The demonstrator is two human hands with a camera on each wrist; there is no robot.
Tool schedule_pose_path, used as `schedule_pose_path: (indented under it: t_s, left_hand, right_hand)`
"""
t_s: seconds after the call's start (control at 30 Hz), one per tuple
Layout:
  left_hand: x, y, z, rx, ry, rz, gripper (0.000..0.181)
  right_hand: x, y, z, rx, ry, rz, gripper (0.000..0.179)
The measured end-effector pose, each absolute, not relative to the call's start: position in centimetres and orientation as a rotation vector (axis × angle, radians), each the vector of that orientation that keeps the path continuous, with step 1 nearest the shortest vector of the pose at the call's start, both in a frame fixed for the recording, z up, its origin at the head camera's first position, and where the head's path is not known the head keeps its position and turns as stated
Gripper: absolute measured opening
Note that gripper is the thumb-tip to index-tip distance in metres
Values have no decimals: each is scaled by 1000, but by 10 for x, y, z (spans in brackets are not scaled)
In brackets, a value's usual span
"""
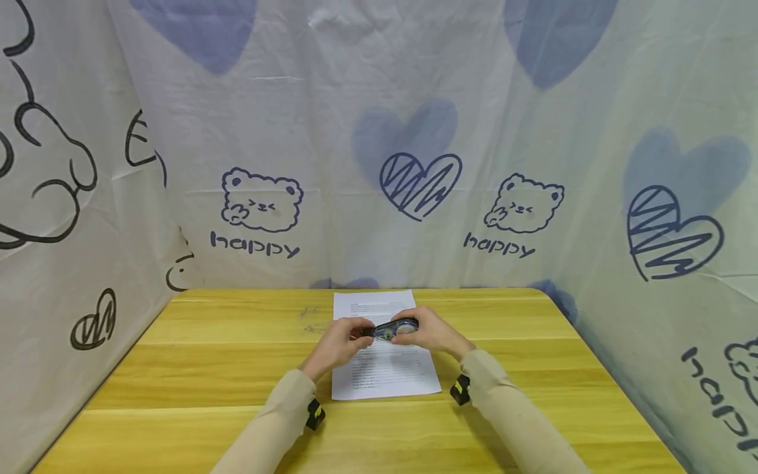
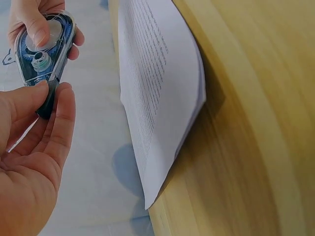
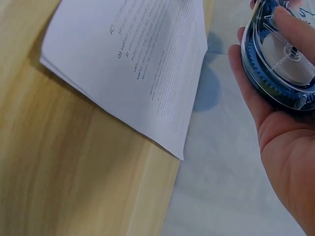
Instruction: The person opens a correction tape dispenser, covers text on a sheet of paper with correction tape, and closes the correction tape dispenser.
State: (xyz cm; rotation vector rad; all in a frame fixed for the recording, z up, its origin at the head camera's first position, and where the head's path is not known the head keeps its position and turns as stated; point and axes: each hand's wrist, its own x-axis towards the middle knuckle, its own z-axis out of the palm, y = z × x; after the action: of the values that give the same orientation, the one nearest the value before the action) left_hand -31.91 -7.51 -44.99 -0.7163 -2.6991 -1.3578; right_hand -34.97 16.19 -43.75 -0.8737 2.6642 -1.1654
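Note:
A correction tape with a clear and blue casing is held up above the paper, between both hands. My right hand grips its rounded end, thumb on the casing over the white tape reel. At the narrow end, my left hand pinches the dark cap between thumb and fingers. In the left wrist view the cap covers the tip. Beneath the hands lies the printed paper, several lines of text on it, partly hidden by the hands.
The paper rests on a yellow wooden table, its near edge slightly raised. A white cloth with hearts and bear drawings hangs behind the table and along both sides. Faint marks show on the tabletop left of the paper.

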Motion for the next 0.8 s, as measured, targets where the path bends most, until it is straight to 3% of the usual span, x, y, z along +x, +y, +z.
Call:
schedule_pose_path:
  t_s: [0.8]
  left_hand:
    - [-322,-76,-450,-770,-2702,-1395,23]
  right_hand:
    - [-352,154,-441,-869,2647,-1187,32]
